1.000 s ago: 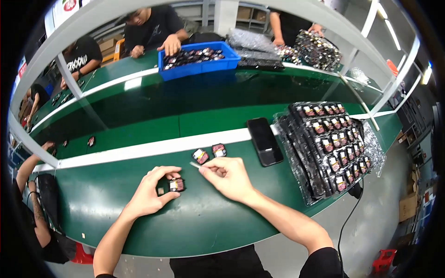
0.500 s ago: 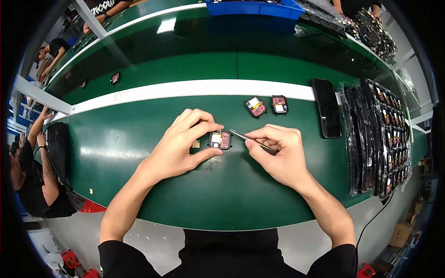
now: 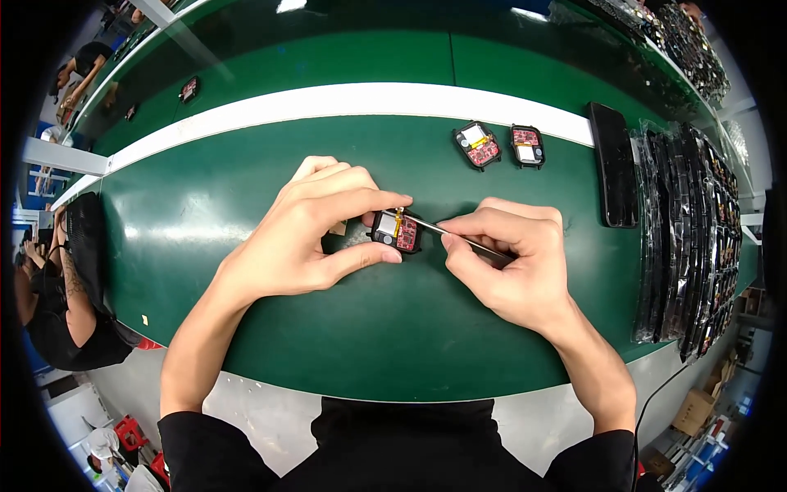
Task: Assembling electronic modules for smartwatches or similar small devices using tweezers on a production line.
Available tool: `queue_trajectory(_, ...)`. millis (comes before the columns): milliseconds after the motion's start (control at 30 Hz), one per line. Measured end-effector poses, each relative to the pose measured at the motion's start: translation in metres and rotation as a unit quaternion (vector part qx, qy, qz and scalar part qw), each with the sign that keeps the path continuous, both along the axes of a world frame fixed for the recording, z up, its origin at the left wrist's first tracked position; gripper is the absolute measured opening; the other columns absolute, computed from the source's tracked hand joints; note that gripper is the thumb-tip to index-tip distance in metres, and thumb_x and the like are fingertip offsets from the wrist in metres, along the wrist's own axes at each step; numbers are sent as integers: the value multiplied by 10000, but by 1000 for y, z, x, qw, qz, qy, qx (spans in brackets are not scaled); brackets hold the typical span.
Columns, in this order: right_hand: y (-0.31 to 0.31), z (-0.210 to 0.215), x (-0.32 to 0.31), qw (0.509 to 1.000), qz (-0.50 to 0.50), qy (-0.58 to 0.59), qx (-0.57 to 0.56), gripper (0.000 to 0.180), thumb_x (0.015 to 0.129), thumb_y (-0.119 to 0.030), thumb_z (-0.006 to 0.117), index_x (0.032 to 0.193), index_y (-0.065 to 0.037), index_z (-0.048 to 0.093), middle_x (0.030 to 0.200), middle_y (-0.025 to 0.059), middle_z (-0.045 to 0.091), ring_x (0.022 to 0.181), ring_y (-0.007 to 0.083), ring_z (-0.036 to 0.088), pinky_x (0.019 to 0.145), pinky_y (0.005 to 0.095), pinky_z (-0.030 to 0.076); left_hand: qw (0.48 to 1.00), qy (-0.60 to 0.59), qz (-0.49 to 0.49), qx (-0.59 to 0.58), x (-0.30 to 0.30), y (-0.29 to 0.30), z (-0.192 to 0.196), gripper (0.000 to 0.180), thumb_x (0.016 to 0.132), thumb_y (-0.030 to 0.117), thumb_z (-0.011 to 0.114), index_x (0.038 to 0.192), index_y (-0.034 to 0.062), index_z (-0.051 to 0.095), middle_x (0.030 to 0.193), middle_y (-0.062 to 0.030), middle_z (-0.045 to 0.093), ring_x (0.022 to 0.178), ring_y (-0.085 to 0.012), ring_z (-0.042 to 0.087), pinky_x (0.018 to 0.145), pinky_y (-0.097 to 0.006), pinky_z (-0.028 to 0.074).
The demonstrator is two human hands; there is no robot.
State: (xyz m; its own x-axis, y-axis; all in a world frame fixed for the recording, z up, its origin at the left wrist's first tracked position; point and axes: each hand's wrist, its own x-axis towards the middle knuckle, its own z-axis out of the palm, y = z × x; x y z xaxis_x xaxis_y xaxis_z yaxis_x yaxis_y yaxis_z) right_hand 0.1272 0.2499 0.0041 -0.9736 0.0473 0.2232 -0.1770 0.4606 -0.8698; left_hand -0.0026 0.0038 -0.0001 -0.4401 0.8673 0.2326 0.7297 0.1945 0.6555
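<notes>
A small black watch case point(image 3: 407, 238) lies face-open on the green table, showing a red circuit board, a silvery block and a yellow strip. My left hand point(image 3: 287, 234) steadies it between thumb and fingers, the thumb at its lower edge and the index finger above its upper edge. In my right hand point(image 3: 520, 258) are slim metal tweezers point(image 3: 430, 225), pinched between thumb and fingers. Their tip reaches the case's upper edge, beside the yellow strip. Whether the tip grips anything is too small to tell.
Two similar open watch cases, one tilted point(image 3: 478, 146) and one straighter point(image 3: 527, 147), lie farther back. A black phone point(image 3: 613, 164) rests at the right, beside stacked trays point(image 3: 680, 238) of watch parts. A white rail point(image 3: 328, 102) crosses behind. Another person point(image 3: 70, 287) sits at the left.
The tweezers' tip has come from just off the case onto its upper edge. The case has turned slightly clockwise in my left hand. The whole view has shifted.
</notes>
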Motion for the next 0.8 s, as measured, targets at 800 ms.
queue_trajectory(800,-1,-7,-3,1000,2,6,-7,103,888,34,808,986,31,840,685,28,649,550,46,513,495,263,335,1000,-19,9,-14,2,2,1,561,783,223,958,1300,58,815,918,-32,679,758,-193,519,903,-352,411)
